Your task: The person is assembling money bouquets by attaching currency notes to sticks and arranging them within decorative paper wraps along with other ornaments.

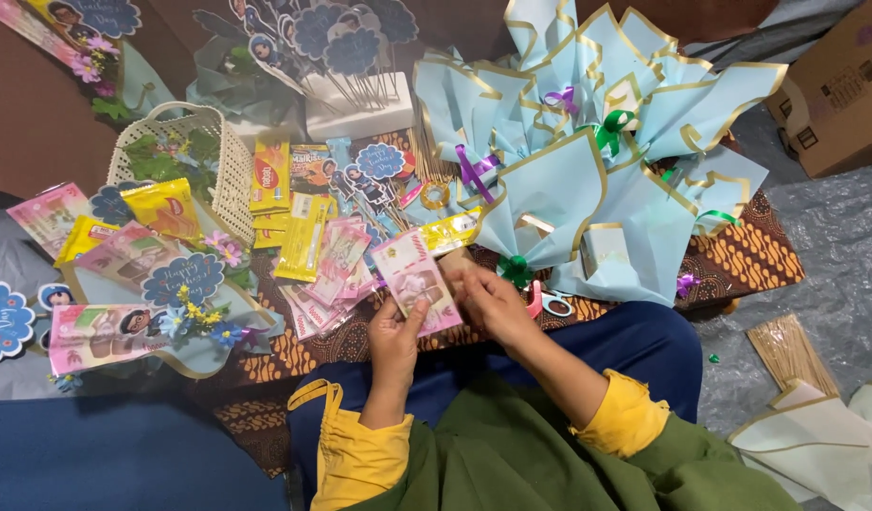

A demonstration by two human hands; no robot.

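My left hand (395, 339) and my right hand (493, 301) together hold a pink plastic-wrapped packet (415, 280) just above a low table covered in brown batik cloth (748, 255). The left hand grips its lower edge, the right hand pinches its right side. More pink packets (334, 274) lie fanned on the table to the left. Yellow snack sachets (302, 237) lie beside them. Light blue paper bouquet wraps with gold edges (587, 142) are piled at the back right.
A white plastic basket (230, 170) with greenery stands at the back left. Blue flower-shaped toppers on sticks (346, 47) stand in a white block. Pink scissors (548, 301) lie by my right hand. A cardboard box (843, 90) sits far right; bamboo skewers (791, 352) lie on the floor.
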